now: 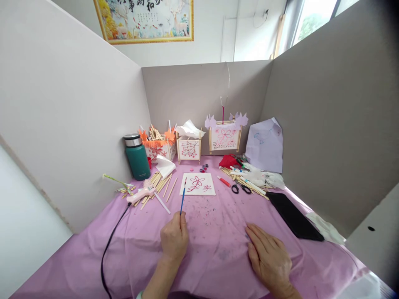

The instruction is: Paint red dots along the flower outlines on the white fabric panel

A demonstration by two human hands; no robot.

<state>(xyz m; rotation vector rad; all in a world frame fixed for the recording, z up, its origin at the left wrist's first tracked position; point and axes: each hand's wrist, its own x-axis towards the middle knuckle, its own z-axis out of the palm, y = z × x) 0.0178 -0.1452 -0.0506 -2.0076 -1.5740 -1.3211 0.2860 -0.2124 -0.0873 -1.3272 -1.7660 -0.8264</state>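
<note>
My left hand (174, 236) is closed around the lower end of a thin blue paintbrush (183, 199), which points up and away from me. Its reddish tip lies over the left part of a white square panel (202, 192) painted with red flowers; whether tip and panel touch, I cannot tell. Flat on the purple cloth (215, 245) rests my right hand (269, 255), fingers stretched out and holding nothing. Just beyond the panel sit several small dark paint pots (204, 168) and a pink piece (191, 169). A red tube (223, 181) lies to its right.
Left are a pink glue gun (141, 194) with a black cord, wooden sticks (158, 185) and a green bottle (137, 158). Decorated lanterns (189, 149) stand at the back. Scissors (240, 189), a black phone-like slab (294, 216) and plastic wrap lie right. Grey partitions enclose the table.
</note>
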